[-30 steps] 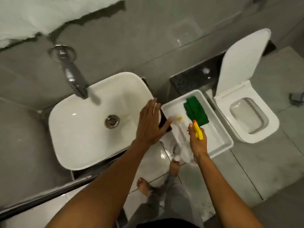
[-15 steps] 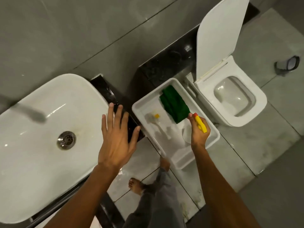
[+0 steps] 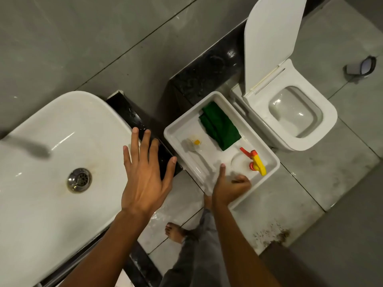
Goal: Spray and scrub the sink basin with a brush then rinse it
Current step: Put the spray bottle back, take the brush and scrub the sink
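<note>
The white sink basin (image 3: pixel 47 183) fills the left, its steel drain (image 3: pixel 79 180) near the middle. My left hand (image 3: pixel 145 175) hovers flat over the basin's right rim, fingers spread, holding nothing. A white tub (image 3: pixel 267 154) sits to the right of the sink. In it lie a clear-handled brush (image 3: pixel 196 154) with a yellow tip, a folded green cloth (image 3: pixel 220 126), and a spray bottle (image 3: pixel 253 161) with a yellow and red trigger head. My right hand (image 3: pixel 229 186) is over the tub's near edge, thumb out, just left of the spray bottle and apart from it.
An open white toilet (image 3: pixel 290 112) stands right of the tub, lid up. A blurred tap spout (image 3: pixel 27 147) reaches over the basin from the left. Black counter (image 3: pixel 205 73) runs behind. My bare foot (image 3: pixel 176 232) is on the wet tiled floor below.
My right hand has let go of the spray bottle, which now stands in the tub, and has drawn back toward the brush handle. The view swung right; my left hand stayed by the rim.
</note>
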### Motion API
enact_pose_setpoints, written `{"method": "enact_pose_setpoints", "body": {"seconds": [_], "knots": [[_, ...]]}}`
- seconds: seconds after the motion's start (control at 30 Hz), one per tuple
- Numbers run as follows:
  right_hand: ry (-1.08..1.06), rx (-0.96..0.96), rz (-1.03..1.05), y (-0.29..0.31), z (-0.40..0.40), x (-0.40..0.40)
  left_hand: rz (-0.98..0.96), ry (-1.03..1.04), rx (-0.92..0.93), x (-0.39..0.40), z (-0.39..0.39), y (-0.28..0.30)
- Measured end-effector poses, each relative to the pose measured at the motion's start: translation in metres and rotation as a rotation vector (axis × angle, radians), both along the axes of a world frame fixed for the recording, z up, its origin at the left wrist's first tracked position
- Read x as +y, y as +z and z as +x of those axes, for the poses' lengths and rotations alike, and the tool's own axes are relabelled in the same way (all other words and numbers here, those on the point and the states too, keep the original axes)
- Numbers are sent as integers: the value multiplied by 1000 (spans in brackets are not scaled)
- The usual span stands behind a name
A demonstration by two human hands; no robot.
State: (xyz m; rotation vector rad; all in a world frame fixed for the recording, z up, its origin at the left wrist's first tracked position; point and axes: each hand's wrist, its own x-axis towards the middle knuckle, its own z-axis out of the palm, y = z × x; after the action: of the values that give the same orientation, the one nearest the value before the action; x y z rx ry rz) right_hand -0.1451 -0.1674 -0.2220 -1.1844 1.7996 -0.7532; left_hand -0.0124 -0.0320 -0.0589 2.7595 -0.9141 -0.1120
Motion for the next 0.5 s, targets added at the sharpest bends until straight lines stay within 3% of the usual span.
{"method": "enact_pose_setpoints", "body": {"seconds": [0.07,0.17,0.27,0.37,0.5], "knots": [[303,40,143,2,15,23,4,3,1,0,0,0],[677,330,104,-11,34,24,10,7,4,-1,0,-1],[769,545,163,-16,54,7,12,14,7,-1,0,-1],[903,635,229,-18,56,-8,7,20,23,-2,0,-1],[1045,520,311,-16,56,-12,16,32,61,-3,-2,2]]}}
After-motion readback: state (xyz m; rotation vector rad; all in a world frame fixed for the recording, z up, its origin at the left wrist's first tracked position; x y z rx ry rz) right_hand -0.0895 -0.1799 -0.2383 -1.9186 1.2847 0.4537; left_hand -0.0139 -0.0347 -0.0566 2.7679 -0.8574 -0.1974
